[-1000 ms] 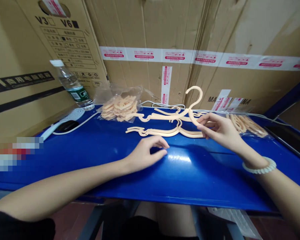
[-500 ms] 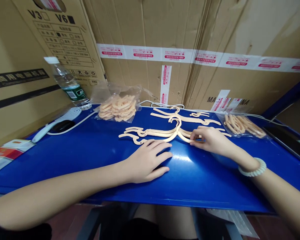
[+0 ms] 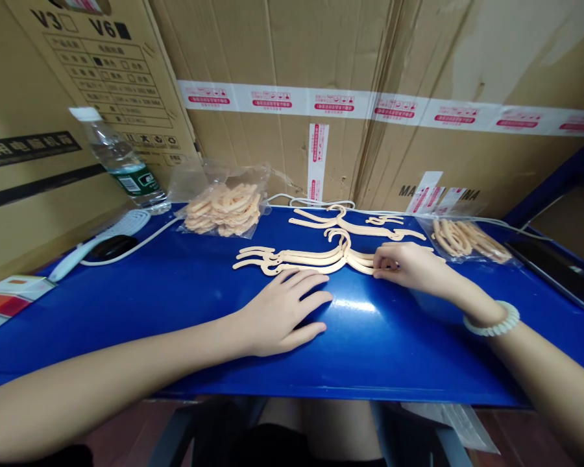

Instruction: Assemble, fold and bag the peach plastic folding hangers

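Several beige plastic clothes hangers point(image 3: 316, 266) lie nearly stacked in the middle of the blue table point(image 3: 370, 344), hooks toward the back. My right hand point(image 3: 409, 264) pinches the right arm of the nearest hanger between thumb and fingers; the fingers partly cover the other right arms. Just in front of that hanger's left arm, my left hand point(image 3: 287, 311) rests palm down with fingers spread, its fingertips close to or touching it. Behind the stack lies another beige hanger point(image 3: 370, 229) with unfolded arms, with small loose beige pieces point(image 3: 384, 220) beside it.
A clear bag of beige parts point(image 3: 224, 207) sits back left, a second bag point(image 3: 470, 240) back right beside a dark phone point(image 3: 555, 272). At left are a water bottle point(image 3: 121, 162), a hairbrush point(image 3: 97, 240) and a carton point(image 3: 14, 295). Cardboard boxes point(image 3: 272, 52) wall the back.
The nearest hanger has shifted slightly back, closer in line with the hangers behind it. My right hand still pinches it and my left hand stays spread. The view has shifted a little.
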`<action>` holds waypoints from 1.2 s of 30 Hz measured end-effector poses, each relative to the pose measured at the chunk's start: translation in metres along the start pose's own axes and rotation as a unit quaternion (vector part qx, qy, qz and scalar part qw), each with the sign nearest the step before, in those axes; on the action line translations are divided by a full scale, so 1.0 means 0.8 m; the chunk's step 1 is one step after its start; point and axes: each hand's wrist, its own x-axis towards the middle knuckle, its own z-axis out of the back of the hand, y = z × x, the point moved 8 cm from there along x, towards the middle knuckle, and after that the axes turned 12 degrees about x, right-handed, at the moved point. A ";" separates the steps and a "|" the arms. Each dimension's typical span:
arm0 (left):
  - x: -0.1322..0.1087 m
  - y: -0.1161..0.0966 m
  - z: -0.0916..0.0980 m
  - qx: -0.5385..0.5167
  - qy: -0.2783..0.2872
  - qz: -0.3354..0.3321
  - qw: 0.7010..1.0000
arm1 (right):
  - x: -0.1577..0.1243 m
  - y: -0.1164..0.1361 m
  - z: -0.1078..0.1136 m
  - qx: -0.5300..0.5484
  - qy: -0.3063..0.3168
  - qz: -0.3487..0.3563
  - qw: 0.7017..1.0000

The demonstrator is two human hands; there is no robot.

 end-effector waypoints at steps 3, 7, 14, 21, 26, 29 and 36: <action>0.001 0.002 -0.002 0.001 0.008 0.007 1.000 | 0.000 0.001 0.003 -0.011 -0.006 -0.006 1.000; 0.002 0.008 -0.002 -0.021 0.005 0.025 0.999 | 0.001 -0.002 0.005 -0.032 -0.019 -0.013 0.999; 0.000 0.014 -0.006 -0.068 0.008 0.044 0.997 | 0.002 -0.003 0.006 -0.046 -0.036 0.009 0.998; 0.000 0.014 -0.011 -0.049 0.032 0.047 0.997 | 0.000 0.001 0.008 -0.065 -0.041 -0.004 0.997; 0.000 0.014 -0.010 -0.060 0.024 0.048 0.997 | -0.001 0.004 0.007 -0.071 -0.041 -0.003 0.997; 0.001 0.014 -0.009 -0.061 0.025 0.044 0.997 | -0.002 0.005 0.006 -0.068 -0.043 -0.005 0.997; 0.003 0.007 -0.003 -0.046 0.006 -0.007 0.999 | -0.005 0.022 -0.013 0.051 0.053 0.021 0.997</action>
